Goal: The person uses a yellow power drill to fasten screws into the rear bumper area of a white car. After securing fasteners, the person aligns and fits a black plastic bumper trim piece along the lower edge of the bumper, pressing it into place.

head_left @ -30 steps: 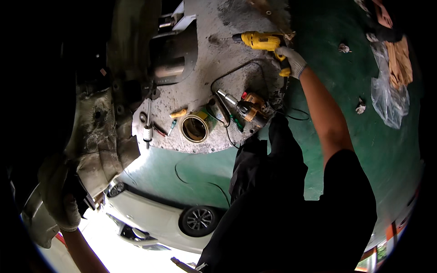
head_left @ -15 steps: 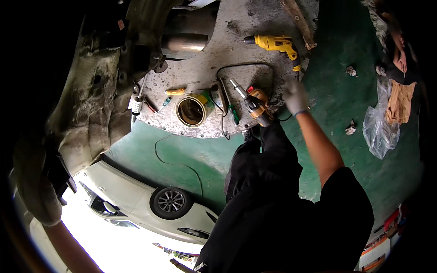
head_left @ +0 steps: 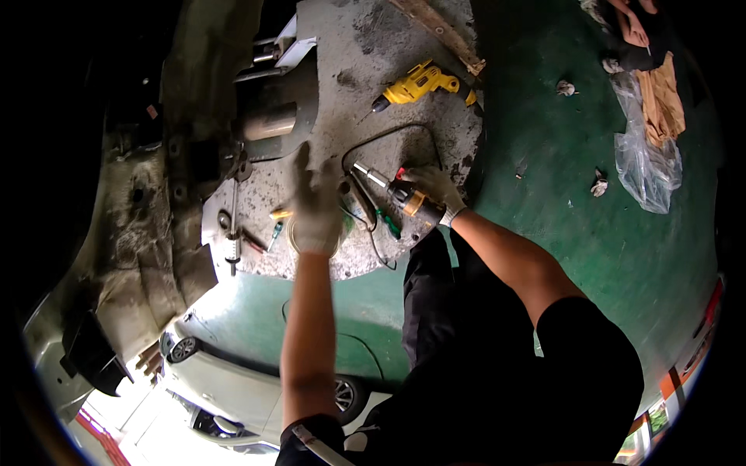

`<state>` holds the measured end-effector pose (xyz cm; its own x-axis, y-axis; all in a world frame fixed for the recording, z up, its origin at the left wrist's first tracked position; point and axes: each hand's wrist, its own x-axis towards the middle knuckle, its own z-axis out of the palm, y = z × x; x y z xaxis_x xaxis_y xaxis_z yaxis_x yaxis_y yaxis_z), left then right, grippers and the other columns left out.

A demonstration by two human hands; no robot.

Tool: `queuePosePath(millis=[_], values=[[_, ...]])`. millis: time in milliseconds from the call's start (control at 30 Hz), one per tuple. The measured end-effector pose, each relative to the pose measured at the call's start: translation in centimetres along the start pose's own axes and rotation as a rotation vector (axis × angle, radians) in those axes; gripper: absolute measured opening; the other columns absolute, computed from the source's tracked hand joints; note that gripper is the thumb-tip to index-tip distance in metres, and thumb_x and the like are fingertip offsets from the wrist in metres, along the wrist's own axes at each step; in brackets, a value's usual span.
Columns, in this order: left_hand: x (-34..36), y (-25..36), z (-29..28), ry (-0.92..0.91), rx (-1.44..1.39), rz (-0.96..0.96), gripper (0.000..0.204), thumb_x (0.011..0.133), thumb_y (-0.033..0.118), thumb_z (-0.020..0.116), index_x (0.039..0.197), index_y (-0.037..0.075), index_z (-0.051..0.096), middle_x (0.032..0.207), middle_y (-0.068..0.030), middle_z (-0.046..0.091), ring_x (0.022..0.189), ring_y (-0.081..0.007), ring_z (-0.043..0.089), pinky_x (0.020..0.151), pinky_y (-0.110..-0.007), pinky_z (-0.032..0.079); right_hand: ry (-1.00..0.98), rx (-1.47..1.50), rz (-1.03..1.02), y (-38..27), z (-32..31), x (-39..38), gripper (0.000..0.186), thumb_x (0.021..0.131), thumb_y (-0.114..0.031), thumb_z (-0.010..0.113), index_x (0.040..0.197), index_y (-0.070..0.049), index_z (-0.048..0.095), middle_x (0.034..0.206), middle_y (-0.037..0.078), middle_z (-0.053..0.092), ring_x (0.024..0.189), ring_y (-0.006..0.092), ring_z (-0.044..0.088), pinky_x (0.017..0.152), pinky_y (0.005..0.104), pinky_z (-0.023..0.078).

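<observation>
My left hand (head_left: 315, 206) in a pale work glove is smeared by motion above the round table, fingers apart and nothing visible in them. It covers most of an open tin (head_left: 339, 239). My gloved right hand (head_left: 435, 188) has its fingers around a black and orange impact wrench (head_left: 409, 198) lying at the table's near right edge. A long silver socket (head_left: 370, 173) points from it toward the far left. Beside the wrench lie a green-handled screwdriver (head_left: 388, 224) and a metal cylinder (head_left: 356, 203) with a dark cable.
A yellow drill (head_left: 416, 85) lies farther back on the stained round table (head_left: 365, 70), near a wooden strip (head_left: 443, 35). A large dirty car part (head_left: 144, 233) fills the left. A white car (head_left: 233, 388) stands lower left; plastic sheeting (head_left: 645, 175) lies on the green floor at right.
My left hand has come from the car part at far left to over the tin. My right hand has moved from beside the impact wrench onto it. The view has shifted.
</observation>
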<state>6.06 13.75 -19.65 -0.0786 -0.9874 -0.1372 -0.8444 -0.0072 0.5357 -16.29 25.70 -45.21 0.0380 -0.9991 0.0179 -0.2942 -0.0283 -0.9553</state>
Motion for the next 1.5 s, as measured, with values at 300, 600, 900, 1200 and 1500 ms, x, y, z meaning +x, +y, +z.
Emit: queuePosePath(millis=[300, 600, 900, 1200, 1500], values=[[-2.1, 1.7, 13.0, -0.092, 0.007, 0.576, 0.020, 0.090, 0.018, 0.062, 0.099, 0.007, 0.077, 0.106, -0.0138, 0.075, 0.110, -0.0348, 0.065, 0.099, -0.048, 0.052, 0.135, -0.180, 0.141, -4.4, 0.3, 0.0, 0.028, 0.080, -0.021, 0.080, 0.106, -0.015, 0.074, 0.112, 0.010, 0.074, 0.108, 0.0371, 0.069, 0.093, 0.0460, 0.058], [-4.4, 5.0, 4.6, -0.101, -0.286, 0.530, 0.051, 0.098, 0.015, 0.065, 0.145, -0.001, 0.057, 0.149, -0.0262, 0.057, 0.142, -0.0420, 0.052, 0.119, -0.047, 0.042, -0.098, 0.415, 0.184, -3.9, -1.4, -5.0, 0.038, 0.112, -0.025, 0.048, 0.145, -0.007, 0.055, 0.141, 0.011, 0.065, 0.123, 0.0220, 0.068, 0.106, 0.0361, 0.059], [-9.8, 4.3, 11.7, -0.219, -0.845, 0.028, 0.037, 0.112, 0.026, 0.053, 0.124, -0.004, 0.072, 0.132, -0.0191, 0.063, 0.119, -0.0305, 0.065, 0.106, -0.038, 0.050, -0.598, -0.772, -0.038, -8.6, -5.1, -11.1, 0.036, 0.097, -0.011, 0.070, 0.133, -0.012, 0.065, 0.127, 0.007, 0.070, 0.117, 0.0232, 0.069, 0.101, 0.0378, 0.057], [-1.4, -10.1, 23.1, -0.369, -0.099, -0.412, 0.056, 0.105, 0.035, 0.057, 0.150, 0.002, 0.052, 0.118, -0.0167, 0.072, 0.101, -0.0306, 0.069, 0.100, -0.042, 0.051, -0.070, 0.387, 0.707, -10.2, -9.2, -17.9, 0.039, 0.094, -0.020, 0.080, 0.131, -0.013, 0.068, 0.125, 0.007, 0.072, 0.115, 0.0238, 0.071, 0.099, 0.0377, 0.059], [-0.6, -9.3, 24.6, -0.289, 0.037, -0.623, 0.041, 0.102, 0.030, 0.057, 0.134, 0.005, 0.066, 0.121, -0.0265, 0.073, 0.108, -0.0442, 0.072, 0.091, -0.051, 0.059, -0.320, -0.447, 0.241, -15.3, -13.2, -15.9, 0.025, 0.094, -0.024, 0.072, 0.114, -0.010, 0.069, 0.112, 0.014, 0.071, 0.100, 0.0331, 0.070, 0.085, 0.0474, 0.059]])
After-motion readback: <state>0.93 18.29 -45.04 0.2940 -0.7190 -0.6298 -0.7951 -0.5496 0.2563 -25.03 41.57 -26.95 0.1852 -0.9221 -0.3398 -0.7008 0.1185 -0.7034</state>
